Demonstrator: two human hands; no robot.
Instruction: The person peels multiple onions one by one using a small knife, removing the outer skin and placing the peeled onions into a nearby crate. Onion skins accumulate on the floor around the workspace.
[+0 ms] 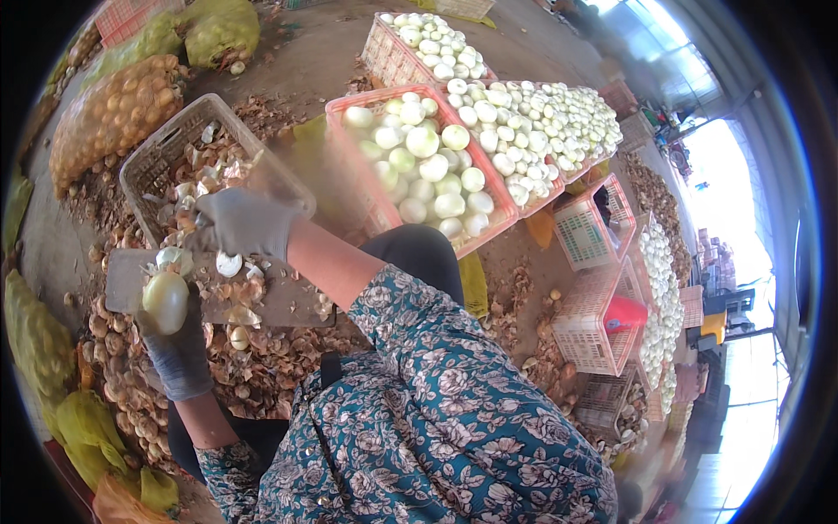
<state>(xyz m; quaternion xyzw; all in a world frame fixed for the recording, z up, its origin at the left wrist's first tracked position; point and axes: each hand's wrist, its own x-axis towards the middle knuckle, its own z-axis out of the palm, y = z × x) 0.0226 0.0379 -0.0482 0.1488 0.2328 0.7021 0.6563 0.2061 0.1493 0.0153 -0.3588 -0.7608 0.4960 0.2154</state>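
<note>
My left hand (175,340), in a grey work glove, holds a peeled onion (165,302) upright over the left end of a wooden board (281,304). Loose skin hangs at the onion's top. Just above and to the right, my right hand (245,219), also gloved, has its fingers curled near that skin; what they hold, if anything, is hidden. A cut white onion piece (229,264) and scraps of skin lie on the board. Beyond it stands a plastic crate (216,108) with onion skins inside.
A pink crate (337,131) of peeled onions stands by my knee, with more full crates behind. Mesh sacks (118,114) of unpeeled onions stand at the left. Unpeeled onions (134,399) and skins cover the floor below the board. Further crates (592,321) stand at the right.
</note>
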